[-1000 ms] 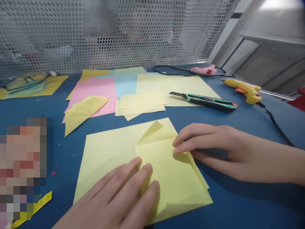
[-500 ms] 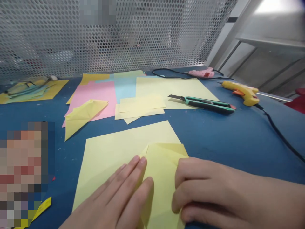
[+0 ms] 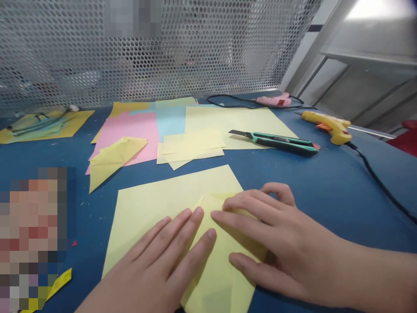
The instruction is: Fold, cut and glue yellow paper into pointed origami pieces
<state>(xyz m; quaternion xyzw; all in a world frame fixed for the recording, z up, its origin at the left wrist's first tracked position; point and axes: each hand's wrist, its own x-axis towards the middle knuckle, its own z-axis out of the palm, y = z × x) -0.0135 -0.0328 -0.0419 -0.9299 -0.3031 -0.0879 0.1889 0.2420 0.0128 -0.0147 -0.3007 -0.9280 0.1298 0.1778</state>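
Observation:
Folded yellow paper lies on top of a flat pale yellow sheet at the front of the table. My left hand rests flat along the folded paper's left side, fingers stretched out and pressing down. On the right, my right hand lies over the paper's upper right part with its fingers spread, fingertips on the surface. The paper's top right corner is hidden under this hand. Further back, a folded yellow paper piece sits partly on a pink sheet.
A box cutter with its blade out lies on a large yellow sheet. Beyond it are a yellow glue gun with a cord and a pink glue gun. A perforated metal screen borders the back.
My right hand has opened from a curled grip at the paper's right edge and moved left and up onto the paper. My left hand stays nearly in place, its thumb slightly higher.

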